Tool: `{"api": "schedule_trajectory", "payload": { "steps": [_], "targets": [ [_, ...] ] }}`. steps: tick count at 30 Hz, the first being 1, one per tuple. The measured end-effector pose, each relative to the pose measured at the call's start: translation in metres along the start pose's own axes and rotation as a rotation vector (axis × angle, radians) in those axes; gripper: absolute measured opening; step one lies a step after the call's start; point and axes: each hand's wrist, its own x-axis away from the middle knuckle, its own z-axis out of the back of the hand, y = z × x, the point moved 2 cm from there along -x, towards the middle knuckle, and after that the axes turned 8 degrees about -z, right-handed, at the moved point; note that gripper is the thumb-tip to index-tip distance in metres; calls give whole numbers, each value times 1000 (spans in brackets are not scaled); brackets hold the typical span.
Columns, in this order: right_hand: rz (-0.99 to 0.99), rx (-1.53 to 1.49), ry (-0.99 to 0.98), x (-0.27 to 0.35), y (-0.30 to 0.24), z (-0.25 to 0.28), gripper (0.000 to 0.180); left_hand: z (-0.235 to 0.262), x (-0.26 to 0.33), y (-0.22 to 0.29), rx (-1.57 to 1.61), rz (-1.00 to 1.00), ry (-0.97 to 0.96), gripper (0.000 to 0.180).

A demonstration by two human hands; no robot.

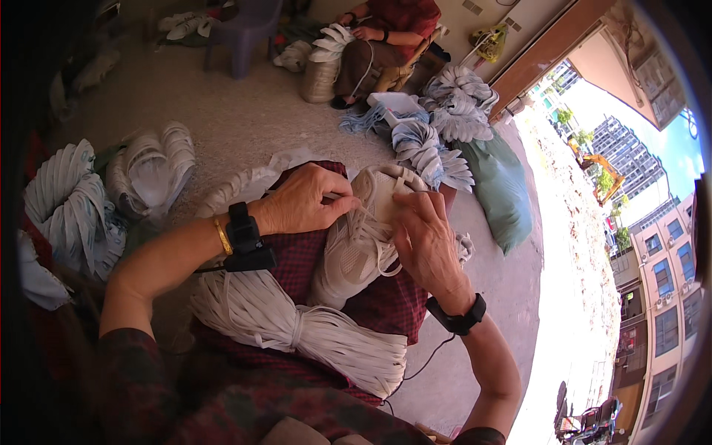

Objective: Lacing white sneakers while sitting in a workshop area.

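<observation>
Matt mesh shoe (347, 258); glossy metal bracelet (222, 236).

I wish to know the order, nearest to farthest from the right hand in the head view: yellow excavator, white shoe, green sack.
1. White shoe: directly at the right hand, toward its left.
2. Green sack: on the floor, ahead and right.
3. Yellow excavator: outdoors, far off, right.
</observation>
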Motion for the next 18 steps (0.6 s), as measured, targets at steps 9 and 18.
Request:
{"api": "schedule_trajectory", "payload": {
  "steps": [9,18],
  "targets": [
    [-46,-280,-57,-18,17,9,21,93,32,-40,-166,212,235,24],
    [-50,-343,-83,-15,29,9,27,102,34,-66,-383,265,145,24]
  ]
}}
